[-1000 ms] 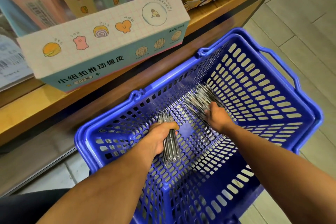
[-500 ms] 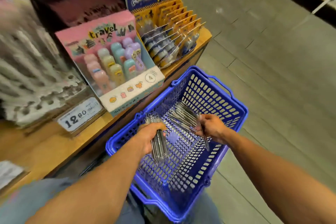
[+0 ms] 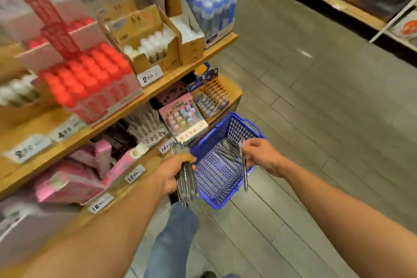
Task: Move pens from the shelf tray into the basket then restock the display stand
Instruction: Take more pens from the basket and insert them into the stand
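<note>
Blue basket [image 3: 228, 130] now farther below | L hand [image 3: 174, 170] grips pen bundle [image 3: 186, 184], lifted out | R hand [image 3: 259, 156] pinches pen [image 3: 244, 168]

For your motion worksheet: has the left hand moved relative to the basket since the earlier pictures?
Yes. The left hand, gripping its pen bundle, has come out of the blue basket, now left of its rim.

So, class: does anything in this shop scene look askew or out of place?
The blue basket sits on the floor with loose pens still in it. The left hand grips a pen bundle; the right hand holds one pen. Nothing spilled.
</note>
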`<action>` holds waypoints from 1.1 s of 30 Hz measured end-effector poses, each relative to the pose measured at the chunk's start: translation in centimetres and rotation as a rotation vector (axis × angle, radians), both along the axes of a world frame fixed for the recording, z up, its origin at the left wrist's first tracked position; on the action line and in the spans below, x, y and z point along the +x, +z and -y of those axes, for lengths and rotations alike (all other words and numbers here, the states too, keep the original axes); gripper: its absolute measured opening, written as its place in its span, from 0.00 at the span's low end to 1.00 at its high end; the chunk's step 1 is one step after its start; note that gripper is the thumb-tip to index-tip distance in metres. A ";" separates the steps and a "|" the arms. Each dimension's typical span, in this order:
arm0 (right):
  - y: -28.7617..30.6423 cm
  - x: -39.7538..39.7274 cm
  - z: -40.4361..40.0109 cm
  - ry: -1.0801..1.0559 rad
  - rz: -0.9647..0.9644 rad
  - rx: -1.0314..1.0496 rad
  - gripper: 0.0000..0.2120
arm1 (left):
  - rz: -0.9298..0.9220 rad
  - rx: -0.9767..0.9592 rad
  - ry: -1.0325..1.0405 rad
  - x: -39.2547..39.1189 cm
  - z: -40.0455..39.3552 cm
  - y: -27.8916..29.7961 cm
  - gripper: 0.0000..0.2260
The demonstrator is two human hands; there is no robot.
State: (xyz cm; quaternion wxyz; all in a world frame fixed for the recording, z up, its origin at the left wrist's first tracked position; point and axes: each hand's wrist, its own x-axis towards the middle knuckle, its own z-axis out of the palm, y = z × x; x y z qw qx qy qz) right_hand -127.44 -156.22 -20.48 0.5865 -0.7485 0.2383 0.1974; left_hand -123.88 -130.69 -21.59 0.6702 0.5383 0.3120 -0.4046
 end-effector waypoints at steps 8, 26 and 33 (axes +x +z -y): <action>16.2 -0.6 -10.1 0.220 0.109 0.066 0.04 | 0.133 -0.063 0.185 -4.7 -10.5 16.9 0.12; 27.4 8.6 -49.3 0.582 0.250 0.133 0.02 | 0.297 -0.144 0.524 -4.9 -47.9 28.7 0.08; 26.1 11.0 -57.5 0.595 0.443 -0.067 0.05 | 0.265 -0.219 0.549 -3.7 -54.5 27.4 0.08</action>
